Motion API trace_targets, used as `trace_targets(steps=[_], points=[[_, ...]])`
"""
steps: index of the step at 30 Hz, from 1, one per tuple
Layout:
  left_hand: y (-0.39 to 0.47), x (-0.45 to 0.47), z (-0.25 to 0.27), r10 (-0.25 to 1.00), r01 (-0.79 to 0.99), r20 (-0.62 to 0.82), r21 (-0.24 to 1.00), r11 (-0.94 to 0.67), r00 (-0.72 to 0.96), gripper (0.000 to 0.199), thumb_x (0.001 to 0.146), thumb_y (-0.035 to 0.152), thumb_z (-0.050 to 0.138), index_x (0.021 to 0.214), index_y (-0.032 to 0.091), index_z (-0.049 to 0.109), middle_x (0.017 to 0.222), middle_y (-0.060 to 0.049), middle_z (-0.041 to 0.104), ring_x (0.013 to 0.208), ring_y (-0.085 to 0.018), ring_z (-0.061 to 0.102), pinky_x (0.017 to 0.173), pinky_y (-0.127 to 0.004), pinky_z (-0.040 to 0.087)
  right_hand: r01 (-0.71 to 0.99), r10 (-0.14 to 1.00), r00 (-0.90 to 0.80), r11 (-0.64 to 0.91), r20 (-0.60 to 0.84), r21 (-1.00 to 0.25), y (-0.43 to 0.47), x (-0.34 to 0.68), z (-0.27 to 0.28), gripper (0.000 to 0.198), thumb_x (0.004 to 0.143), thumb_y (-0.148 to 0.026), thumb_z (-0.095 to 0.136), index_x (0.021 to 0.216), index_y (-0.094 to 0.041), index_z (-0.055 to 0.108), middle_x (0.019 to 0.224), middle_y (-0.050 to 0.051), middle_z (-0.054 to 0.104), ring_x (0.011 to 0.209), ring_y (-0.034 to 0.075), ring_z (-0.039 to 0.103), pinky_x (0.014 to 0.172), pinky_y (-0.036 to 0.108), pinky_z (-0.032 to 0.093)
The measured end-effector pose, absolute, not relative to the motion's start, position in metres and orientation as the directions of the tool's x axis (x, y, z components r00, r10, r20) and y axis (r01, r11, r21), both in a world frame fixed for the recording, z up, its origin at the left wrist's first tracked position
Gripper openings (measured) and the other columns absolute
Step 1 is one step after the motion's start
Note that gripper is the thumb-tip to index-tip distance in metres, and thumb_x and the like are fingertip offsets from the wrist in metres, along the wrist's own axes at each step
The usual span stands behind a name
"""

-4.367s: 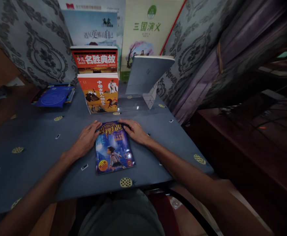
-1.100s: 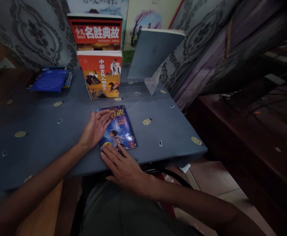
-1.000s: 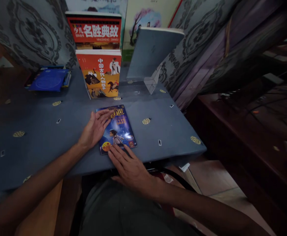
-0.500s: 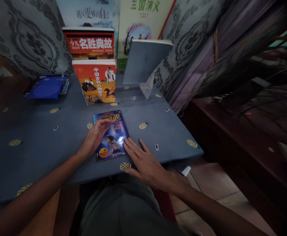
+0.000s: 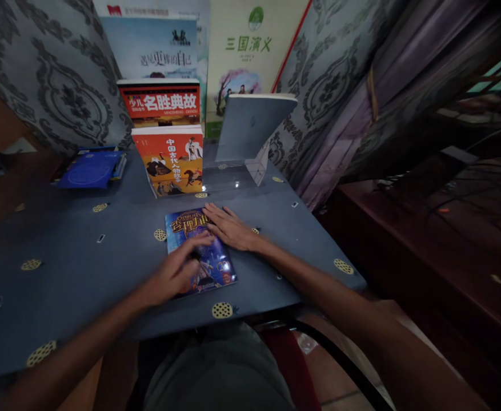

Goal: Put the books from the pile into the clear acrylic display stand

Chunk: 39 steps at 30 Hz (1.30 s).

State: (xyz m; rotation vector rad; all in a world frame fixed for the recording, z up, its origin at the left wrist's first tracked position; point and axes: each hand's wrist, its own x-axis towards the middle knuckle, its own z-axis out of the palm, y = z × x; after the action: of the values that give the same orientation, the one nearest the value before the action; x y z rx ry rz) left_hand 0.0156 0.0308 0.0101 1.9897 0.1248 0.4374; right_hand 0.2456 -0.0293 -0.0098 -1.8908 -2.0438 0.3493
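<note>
A blue illustrated paperback book (image 5: 216,265) with gold title lettering lies flat on the table near its front edge. My left hand (image 5: 177,268) is over the book's lower left part, slightly blurred, index finger stretched out across the cover and the other fingers bent. It grips nothing; whether it touches the cover I cannot tell. Along the book's upper right edge lies my right hand (image 5: 231,229), flat, with its fingers extended onto the cover's corner. Part of the title and the cover picture are hidden under the hands.
Behind stands an orange book (image 5: 175,162), with a red book (image 5: 160,105) and taller books at its back. A grey-blue book (image 5: 254,128) leans on a clear stand (image 5: 256,165). Several books, a blue one (image 5: 89,168) on top, lie left on the patterned tablecloth (image 5: 70,251).
My right hand has moved up from the book's lower right side to its upper right corner. My left hand has come down lower over the cover. The view has tilted up slightly.
</note>
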Motion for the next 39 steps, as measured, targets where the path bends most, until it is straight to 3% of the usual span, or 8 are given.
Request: trace_targets(steps=[3, 6, 14, 19, 27, 31, 34, 39], points=[[0.019, 0.016, 0.013, 0.001, -0.074, 0.129, 0.579, -0.812, 0.992, 0.059, 0.101, 0.055, 0.043, 0.150, 0.022, 0.044, 0.159, -0.009, 0.044, 0.152, -0.024, 0.030, 0.127, -0.045, 0.019, 0.913, 0.992, -0.047, 0.090, 0.116, -0.398, -0.018, 0.249, -0.016, 0.060, 0.108, -0.043, 0.022, 0.158, -0.012, 0.031, 0.165, 0.015, 0.028, 0.155, 0.023, 0.021, 0.126, 0.052, 0.019], [0.015, 0.022, 0.013, -0.048, -0.072, 0.077, 0.336, -0.939, 0.996, 0.066, 0.102, 0.058, 0.038, 0.155, 0.018, 0.036, 0.161, -0.010, 0.040, 0.153, -0.022, 0.027, 0.128, -0.043, 0.013, 0.913, 0.985, -0.043, 0.106, 0.165, -0.393, -0.018, 0.250, -0.021, 0.059, 0.107, -0.043, 0.022, 0.157, -0.012, 0.034, 0.165, 0.015, 0.031, 0.155, 0.024, 0.023, 0.125, 0.052, 0.021], [0.032, 0.032, 0.009, -0.008, -0.025, 0.073, 0.236, -0.971, 0.997, 0.062, 0.104, 0.057, 0.026, 0.155, 0.022, 0.037, 0.158, -0.004, 0.044, 0.153, -0.018, 0.027, 0.128, -0.043, 0.011, 0.893, 0.982, -0.045, 0.122, 0.184, -0.434, -0.019, 0.254, -0.025, 0.059, 0.107, -0.045, 0.021, 0.158, -0.018, 0.034, 0.165, 0.013, 0.030, 0.155, 0.023, 0.023, 0.124, 0.053, 0.022], [0.054, 0.032, 0.002, 0.154, 0.135, 0.077, 0.207, -0.969, 0.985, 0.063, 0.104, 0.057, 0.029, 0.157, 0.023, 0.034, 0.162, -0.008, 0.039, 0.154, -0.021, 0.026, 0.127, -0.049, 0.013, 0.893, 0.985, -0.022, 0.096, 0.172, -0.439, -0.019, 0.251, -0.022, 0.059, 0.107, -0.043, 0.022, 0.156, -0.013, 0.036, 0.164, 0.015, 0.032, 0.153, 0.023, 0.027, 0.125, 0.052, 0.022], [0.079, 0.022, -0.010, 0.660, 0.637, 0.155, 0.173, -0.751, 0.736, 0.068, 0.102, 0.054, 0.034, 0.152, 0.008, 0.039, 0.161, -0.024, 0.035, 0.153, -0.037, 0.026, 0.119, -0.058, 0.028, 0.915, 0.989, 0.057, 0.004, 0.137, -0.404, -0.027, 0.237, -0.015, 0.062, 0.106, -0.045, 0.026, 0.155, -0.008, 0.035, 0.164, 0.020, 0.030, 0.154, 0.027, 0.026, 0.125, 0.052, 0.020], [0.070, 0.022, -0.016, 0.687, 0.624, 0.266, 0.290, -0.726, 0.676, 0.065, 0.100, 0.052, 0.039, 0.145, 0.007, 0.047, 0.152, -0.028, 0.047, 0.148, -0.041, 0.034, 0.117, -0.062, 0.029, 0.917, 0.973, 0.174, -0.103, 0.154, -0.385, -0.037, 0.221, -0.015, 0.062, 0.105, -0.045, 0.032, 0.155, -0.008, 0.036, 0.161, 0.022, 0.034, 0.153, 0.031, 0.027, 0.123, 0.056, 0.021], [0.072, 0.022, -0.017, 0.701, 0.502, 0.295, 0.526, -0.687, 0.649, 0.058, 0.097, 0.049, 0.045, 0.141, 0.011, 0.051, 0.147, -0.023, 0.054, 0.144, -0.038, 0.042, 0.117, -0.059, 0.031, 0.914, 0.971, 0.197, -0.133, 0.133, -0.384, -0.040, 0.213, -0.012, 0.063, 0.104, -0.044, 0.037, 0.154, -0.007, 0.037, 0.160, 0.022, 0.037, 0.152, 0.032, 0.028, 0.124, 0.055, 0.021], [0.075, 0.029, -0.010, 0.874, 0.120, 0.140, 0.968, -0.219, 0.465, 0.059, 0.091, 0.043, 0.059, 0.144, 0.021, 0.044, 0.144, -0.017, 0.058, 0.132, -0.028, 0.058, 0.109, -0.047, 0.047, 0.889, 0.968, 0.193, -0.104, 0.158, -0.446, -0.041, 0.217, -0.013, 0.063, 0.104, -0.043, 0.036, 0.154, -0.004, 0.037, 0.160, 0.023, 0.037, 0.152, 0.032, 0.028, 0.124, 0.054, 0.022]])
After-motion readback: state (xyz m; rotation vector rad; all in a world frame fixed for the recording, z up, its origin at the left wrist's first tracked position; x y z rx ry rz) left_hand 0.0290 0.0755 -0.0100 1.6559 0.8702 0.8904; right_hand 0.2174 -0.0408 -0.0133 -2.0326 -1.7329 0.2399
